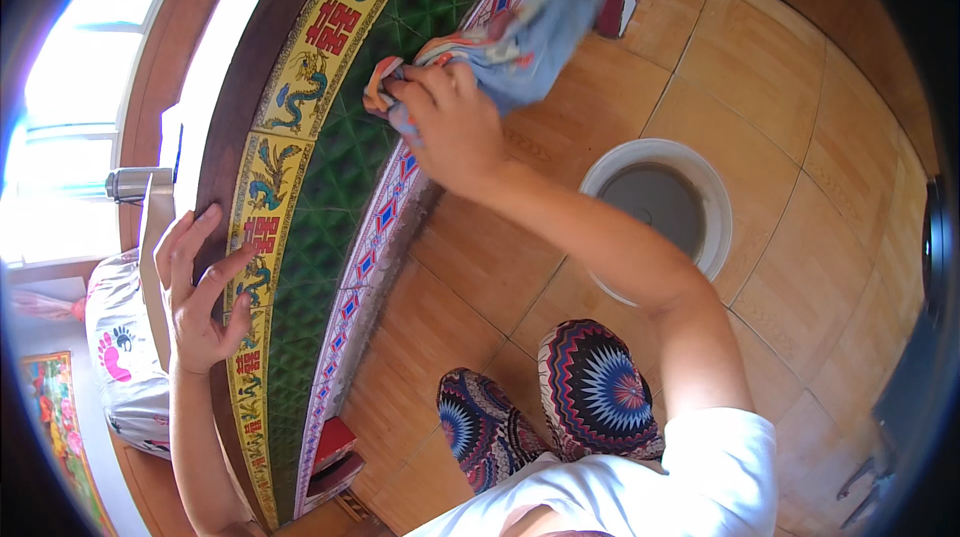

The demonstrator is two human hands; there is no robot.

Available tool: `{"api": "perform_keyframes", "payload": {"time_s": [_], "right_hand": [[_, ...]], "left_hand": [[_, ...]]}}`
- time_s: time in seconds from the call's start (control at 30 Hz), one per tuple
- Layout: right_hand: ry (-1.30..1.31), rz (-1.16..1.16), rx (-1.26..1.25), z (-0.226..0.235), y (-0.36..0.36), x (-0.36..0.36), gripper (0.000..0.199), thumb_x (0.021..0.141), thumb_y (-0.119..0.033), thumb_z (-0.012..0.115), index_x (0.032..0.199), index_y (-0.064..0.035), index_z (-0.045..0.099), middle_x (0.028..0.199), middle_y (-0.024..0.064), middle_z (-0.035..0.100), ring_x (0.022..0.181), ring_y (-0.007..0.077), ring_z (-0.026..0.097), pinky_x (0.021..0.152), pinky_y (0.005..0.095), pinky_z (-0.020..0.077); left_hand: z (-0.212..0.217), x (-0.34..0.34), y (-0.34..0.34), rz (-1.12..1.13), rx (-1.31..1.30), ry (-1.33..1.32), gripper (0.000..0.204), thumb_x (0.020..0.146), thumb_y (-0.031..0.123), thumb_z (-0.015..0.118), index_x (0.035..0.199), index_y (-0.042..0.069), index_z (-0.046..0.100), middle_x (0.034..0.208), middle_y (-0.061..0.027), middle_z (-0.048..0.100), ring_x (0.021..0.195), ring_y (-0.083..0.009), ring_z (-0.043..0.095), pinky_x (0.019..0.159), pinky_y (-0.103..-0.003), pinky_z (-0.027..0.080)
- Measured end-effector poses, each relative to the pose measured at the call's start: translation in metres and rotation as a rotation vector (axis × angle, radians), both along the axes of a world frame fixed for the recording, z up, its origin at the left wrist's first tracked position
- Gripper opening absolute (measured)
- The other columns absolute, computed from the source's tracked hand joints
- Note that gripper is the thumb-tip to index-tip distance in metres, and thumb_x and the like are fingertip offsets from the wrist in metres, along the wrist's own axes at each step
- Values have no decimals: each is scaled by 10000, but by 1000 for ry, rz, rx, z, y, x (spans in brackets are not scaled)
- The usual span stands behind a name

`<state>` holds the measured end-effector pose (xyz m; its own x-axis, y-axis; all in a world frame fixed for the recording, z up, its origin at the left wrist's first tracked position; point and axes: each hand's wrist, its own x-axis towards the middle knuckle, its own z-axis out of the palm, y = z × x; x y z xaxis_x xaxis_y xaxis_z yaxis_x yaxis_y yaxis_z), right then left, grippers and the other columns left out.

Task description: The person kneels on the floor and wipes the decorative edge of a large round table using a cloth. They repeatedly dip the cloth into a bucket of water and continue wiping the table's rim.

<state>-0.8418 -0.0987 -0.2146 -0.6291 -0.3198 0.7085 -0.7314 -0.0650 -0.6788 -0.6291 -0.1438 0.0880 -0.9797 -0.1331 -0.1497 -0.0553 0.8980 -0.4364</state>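
My right hand [450, 122] grips a blue cloth [535, 47] with orange and red patches and presses a bunched end of it against the green tiled face [350, 152] of a long raised ledge. The loose end of the cloth hangs out to the right, blurred by motion. On the ledge's dark top edge [222, 172] rests my left hand [200, 287], its fingers spread over the brown trim and the yellow patterned border [285, 87]. Nothing is in that hand.
A white bucket [718, 237] of murky grey water stands on the tan tiled floor [755, 97] to the right. Red boxes [335, 457] sit at the ledge's foot, near left. A metal cylinder [140, 184] and a pale printed cushion [130, 347] are on the left by the window.
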Motion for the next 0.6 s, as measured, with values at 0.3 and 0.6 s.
{"api": "perform_keyframes", "payload": {"time_s": [0.3, 0.6], "right_hand": [[-436, -261, 70, 12, -36, -169, 423, 939, -222, 607, 1306, -17, 555, 1202, 244, 627, 1137, 417, 574, 965, 486, 458], [-173, 239, 112, 5, 15, -36, 437, 741, -176, 795, 1145, -148, 632, 1155, 60, 606, 1123, 329, 538, 878, 414, 514]], "left_hand": [[0, -6, -3, -5, 3, 8, 342, 833, 263, 621, 1064, 54, 763, 1461, -170, 518, 1388, -389, 409, 1151, -517, 283], [2, 3, -4, 19, -8, -14, 350, 845, 282, 611, 1068, 59, 764, 1456, -175, 522, 1388, -389, 409, 1151, -516, 286]]}}
